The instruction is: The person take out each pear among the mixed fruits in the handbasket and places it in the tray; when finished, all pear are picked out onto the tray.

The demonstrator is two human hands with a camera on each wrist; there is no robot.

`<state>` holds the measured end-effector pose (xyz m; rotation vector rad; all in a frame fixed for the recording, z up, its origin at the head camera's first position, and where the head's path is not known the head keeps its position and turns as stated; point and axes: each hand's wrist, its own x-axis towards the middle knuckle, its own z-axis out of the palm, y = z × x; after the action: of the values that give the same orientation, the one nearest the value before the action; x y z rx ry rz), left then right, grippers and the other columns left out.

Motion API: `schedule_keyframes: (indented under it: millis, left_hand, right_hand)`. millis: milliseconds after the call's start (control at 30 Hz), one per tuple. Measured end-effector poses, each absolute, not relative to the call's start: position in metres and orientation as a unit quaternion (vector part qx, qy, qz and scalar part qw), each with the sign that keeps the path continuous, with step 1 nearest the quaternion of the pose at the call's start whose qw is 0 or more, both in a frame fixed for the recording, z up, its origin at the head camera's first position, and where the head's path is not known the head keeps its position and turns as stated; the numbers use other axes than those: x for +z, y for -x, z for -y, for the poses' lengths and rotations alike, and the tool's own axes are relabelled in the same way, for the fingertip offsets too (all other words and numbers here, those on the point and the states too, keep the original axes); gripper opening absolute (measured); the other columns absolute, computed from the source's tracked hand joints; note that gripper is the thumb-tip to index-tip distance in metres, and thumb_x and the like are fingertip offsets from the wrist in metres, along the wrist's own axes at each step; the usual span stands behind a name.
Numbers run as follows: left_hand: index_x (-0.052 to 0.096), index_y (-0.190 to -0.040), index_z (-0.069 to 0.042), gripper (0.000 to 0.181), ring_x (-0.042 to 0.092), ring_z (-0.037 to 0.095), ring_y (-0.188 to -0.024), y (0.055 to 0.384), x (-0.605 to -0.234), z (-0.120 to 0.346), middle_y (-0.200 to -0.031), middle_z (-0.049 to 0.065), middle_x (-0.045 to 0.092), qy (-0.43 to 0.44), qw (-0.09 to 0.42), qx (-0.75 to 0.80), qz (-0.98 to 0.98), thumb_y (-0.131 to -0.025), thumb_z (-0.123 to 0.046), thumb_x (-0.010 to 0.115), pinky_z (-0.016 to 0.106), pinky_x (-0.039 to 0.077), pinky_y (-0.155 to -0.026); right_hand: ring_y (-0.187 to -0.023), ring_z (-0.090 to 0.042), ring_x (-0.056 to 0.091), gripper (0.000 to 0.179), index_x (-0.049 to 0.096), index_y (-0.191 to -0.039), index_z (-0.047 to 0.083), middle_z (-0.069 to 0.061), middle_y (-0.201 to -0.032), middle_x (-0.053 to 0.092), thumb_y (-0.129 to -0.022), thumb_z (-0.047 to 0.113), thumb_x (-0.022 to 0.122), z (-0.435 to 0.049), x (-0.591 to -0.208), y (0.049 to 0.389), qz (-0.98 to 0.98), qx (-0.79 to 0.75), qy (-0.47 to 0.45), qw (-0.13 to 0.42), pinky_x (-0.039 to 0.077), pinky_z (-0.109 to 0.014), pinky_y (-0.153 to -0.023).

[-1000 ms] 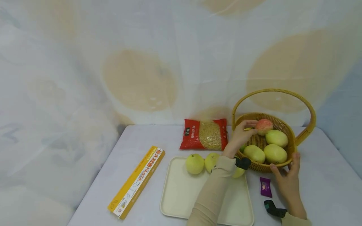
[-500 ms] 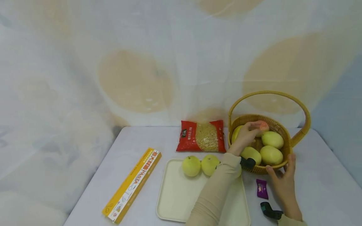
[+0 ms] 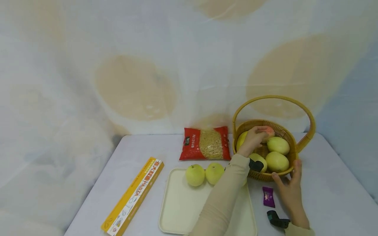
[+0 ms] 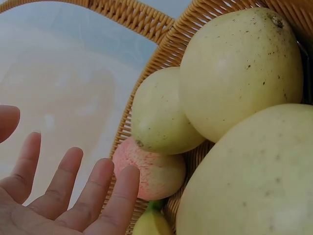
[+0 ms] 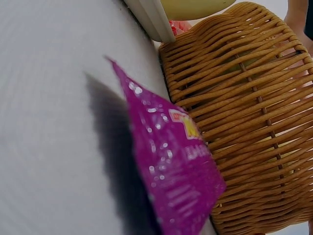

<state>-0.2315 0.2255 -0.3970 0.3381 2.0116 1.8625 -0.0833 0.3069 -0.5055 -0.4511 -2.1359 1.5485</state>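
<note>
Spreading beneath everything, the pale table point(image 3: 333, 186) is bearing the wicker basket point(image 5: 244, 112). Left and forward of the basket, the cream tray point(image 3: 183, 206) is lying partly under an outstretched sleeve point(image 3: 218, 203). Beyond the tray, well left of the basket, the long pasta box point(image 3: 133, 196) is slanting; near the basket's left side, the red pasta bag point(image 3: 205, 143) is resting.

At the basket's near right side, the right hand point(image 3: 290, 193) is bracing the outside, exactly as a second ago, thumb and forefinger spreading rather than clenching. Over the basket's left rim, the left hand point(image 3: 252, 141) is reaching in, its fingers stretching apart and curling round nothing in the wrist view; whether they are touching fruit I cannot tell.

Inside the basket, pale-green oblong fruits point(image 3: 277, 161) are sitting toward the front and right, while round yellow fruits point(image 3: 195, 175) are waiting on the tray. The pink peach point(image 4: 159, 171) is lying at the back of the basket, beside one oblong fruit. A second ago it was showing almost whole; now the fingers are covering more of it, so the work is probably centring on its place there.

Before the basket, a purple sweet point(image 3: 268, 197) is lying apart.
</note>
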Motion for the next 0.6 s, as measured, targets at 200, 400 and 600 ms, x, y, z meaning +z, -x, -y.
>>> schedule_keyframes:
  millis: [200, 400, 600]
  left_hand:
    - [0.064, -0.121, -0.016, 0.029, 0.064, 0.021, -0.102, 0.234, -0.403, -0.235, -0.111, -0.004, 0.064, -0.119, 0.192, 0.673, -0.704, -0.092, -0.021, 0.063, 0.050, 0.052, -0.088]
    - [0.063, -0.119, -0.012, 0.027, 0.063, 0.024, -0.103, 0.236, -0.409, -0.241, -0.109, 0.000, 0.065, -0.129, 0.200, 0.675, -0.698, -0.094, -0.022, 0.061, 0.052, 0.051, -0.089]
    - [0.063, -0.117, -0.011, 0.025, 0.062, 0.022, -0.100, 0.240, -0.412, -0.249, -0.108, -0.001, 0.065, -0.137, 0.202, 0.676, -0.695, -0.094, -0.022, 0.061, 0.051, 0.051, -0.088]
  right_hand:
    - [-0.146, -0.045, -0.001, 0.095, -0.014, -0.155, 0.022, 0.002, -0.161, -0.023, -0.096, 0.013, 0.059, -0.306, -0.508, 0.085, 0.774, 0.566, 0.157, 0.235, 0.015, -0.064, -0.114]
    - [-0.146, -0.046, 0.001, 0.095, -0.014, -0.155, 0.022, -0.001, -0.162, -0.021, -0.095, 0.010, 0.059, -0.305, -0.508, 0.085, 0.774, 0.568, 0.148, 0.237, 0.018, -0.067, -0.111]
    - [-0.145, -0.048, 0.004, 0.093, -0.011, -0.156, 0.020, -0.002, -0.162, -0.020, -0.095, 0.011, 0.059, -0.307, -0.505, 0.083, 0.781, 0.557, 0.149, 0.242, 0.020, -0.069, -0.109]
